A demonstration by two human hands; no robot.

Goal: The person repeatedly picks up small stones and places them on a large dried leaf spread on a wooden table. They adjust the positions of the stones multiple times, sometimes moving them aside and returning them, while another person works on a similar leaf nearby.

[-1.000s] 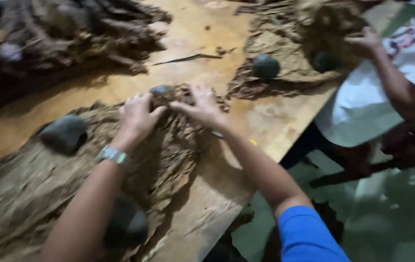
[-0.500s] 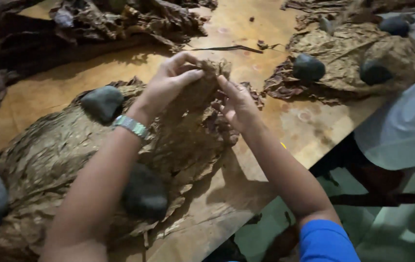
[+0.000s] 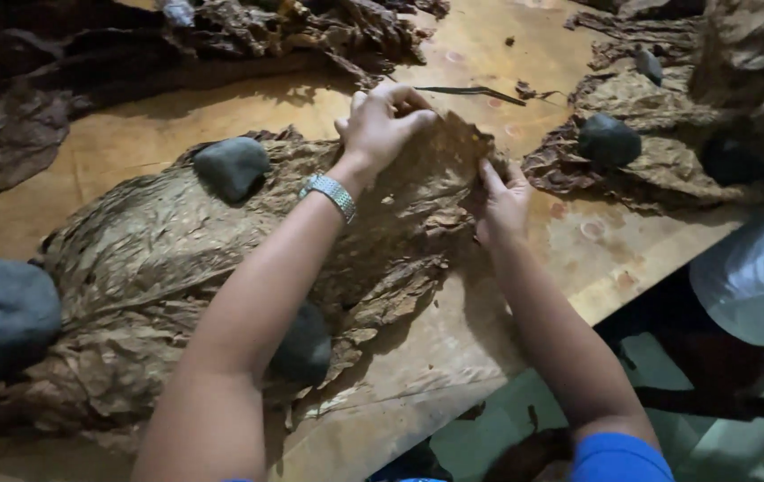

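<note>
A wide stack of dried brown leaves (image 3: 158, 250) lies on the wooden table (image 3: 525, 295) in front of me. My left hand (image 3: 382, 125), with a metal watch on its wrist, pinches the far edge of the top leaf (image 3: 440, 165) and lifts it. My right hand (image 3: 500, 201) grips the same leaf at its right edge, fingers under the raised part. Grey stones rest on the stack: one (image 3: 232, 166) at the far side, one (image 3: 2, 312) at the left end, one (image 3: 303, 348) near my left forearm.
Another leaf pile (image 3: 667, 152) with dark stones (image 3: 609, 141) lies at the right, beside a person in a white shirt (image 3: 757, 277). Darker leaves (image 3: 132, 54) are heaped along the far side. The table edge runs diagonally at the lower right, floor below.
Both hands stay on the leaf at the stack's far end. The view has shifted, and the left hand has closed tighter on the leaf's top edge while the right hand slid lower along its side.
</note>
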